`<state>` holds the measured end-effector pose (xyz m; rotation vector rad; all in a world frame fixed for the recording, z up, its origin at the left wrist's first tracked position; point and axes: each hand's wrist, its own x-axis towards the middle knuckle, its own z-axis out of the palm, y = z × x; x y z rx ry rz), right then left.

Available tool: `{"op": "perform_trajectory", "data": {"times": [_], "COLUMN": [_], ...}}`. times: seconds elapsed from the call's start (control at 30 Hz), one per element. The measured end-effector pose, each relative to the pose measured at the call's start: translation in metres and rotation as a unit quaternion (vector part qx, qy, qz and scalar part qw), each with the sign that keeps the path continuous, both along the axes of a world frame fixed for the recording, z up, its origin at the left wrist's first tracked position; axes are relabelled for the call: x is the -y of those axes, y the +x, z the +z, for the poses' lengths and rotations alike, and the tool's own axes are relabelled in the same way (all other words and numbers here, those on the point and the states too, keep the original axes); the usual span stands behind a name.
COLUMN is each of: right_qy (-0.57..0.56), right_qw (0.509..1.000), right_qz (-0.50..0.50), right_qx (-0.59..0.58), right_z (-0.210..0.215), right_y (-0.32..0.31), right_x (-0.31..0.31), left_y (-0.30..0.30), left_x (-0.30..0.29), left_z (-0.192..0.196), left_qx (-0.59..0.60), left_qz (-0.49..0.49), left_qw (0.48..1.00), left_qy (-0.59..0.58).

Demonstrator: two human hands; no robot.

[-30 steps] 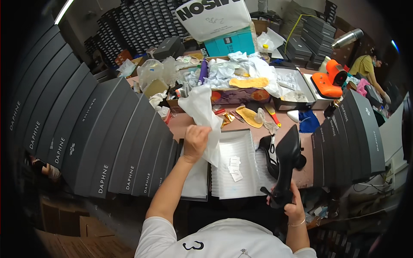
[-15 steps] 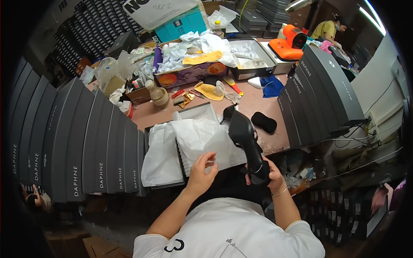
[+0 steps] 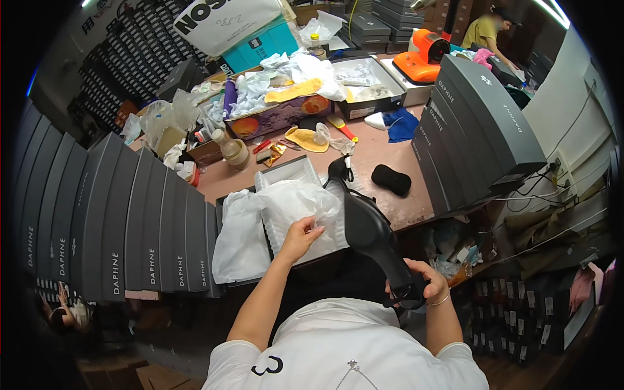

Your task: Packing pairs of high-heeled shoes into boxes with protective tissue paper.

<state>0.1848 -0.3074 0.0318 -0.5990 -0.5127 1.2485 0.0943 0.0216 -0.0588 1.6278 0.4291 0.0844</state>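
My right hand (image 3: 429, 284) grips a black shoe (image 3: 369, 224) by its near end, the long part pointing away over the box's right side. My left hand (image 3: 300, 238) is over the open shoe box (image 3: 286, 170), its fingertips closed on white tissue paper (image 3: 296, 200). More white paper (image 3: 239, 237) hangs over the box's left side. Close to the box's far right corner is a black strapped piece (image 3: 340, 168), perhaps another shoe; its lower part is hidden. A black, rounded, waisted object (image 3: 391, 181) lies right of the held shoe.
Upright grey shoe boxes (image 3: 130, 221) line the left; more grey boxes (image 3: 481, 130) stack at right. Behind are a purple carton (image 3: 279, 120) of crumpled paper, a glass jar (image 3: 235, 153), a yellow pad (image 3: 305, 139), a blue cloth (image 3: 401, 125) and an orange device (image 3: 419, 62). A person (image 3: 487, 36) works far right.
My left hand has moved slightly farther away and onto the paper, which has shifted back and left. My right hand has moved right and nearer me, bringing the shoe with it.
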Motion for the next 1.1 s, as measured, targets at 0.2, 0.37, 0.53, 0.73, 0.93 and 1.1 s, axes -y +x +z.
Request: {"op": "perform_trajectory", "data": {"times": [0.2,0.37,0.53,0.73,0.93,1.1], "right_qy": [0.043,0.031,0.024,-0.029,0.038,0.023], "right_qw": [0.994,0.992,0.987,0.985,0.995,0.983], "right_qz": [0.102,0.122,0.158,0.149,0.06,0.142], "right_qx": [0.019,0.021,0.035,0.084,0.063,0.113], "right_z": [0.007,0.002,0.02,0.03,0.024,0.018], "right_y": [0.008,0.002,-0.004,0.0,0.025,0.017], "right_x": [-0.011,-0.013,-0.018,-0.031,0.005,0.002], "left_y": [-0.025,-0.028,-0.007,-0.022,-0.033,0.001], "left_x": [-0.015,-0.01,-0.015,-0.011,0.045,0.02], "left_z": [0.023,0.026,0.052,0.107,0.071,0.078], "left_qx": [0.005,0.063,0.12,0.165,0.118,0.165], "left_qz": [-0.052,0.011,0.134,0.122,-0.012,0.121], "left_qw": [0.955,0.899,0.946,0.951,0.896,0.953], "left_qy": [-0.293,-0.434,-0.268,0.233,0.427,0.225]}}
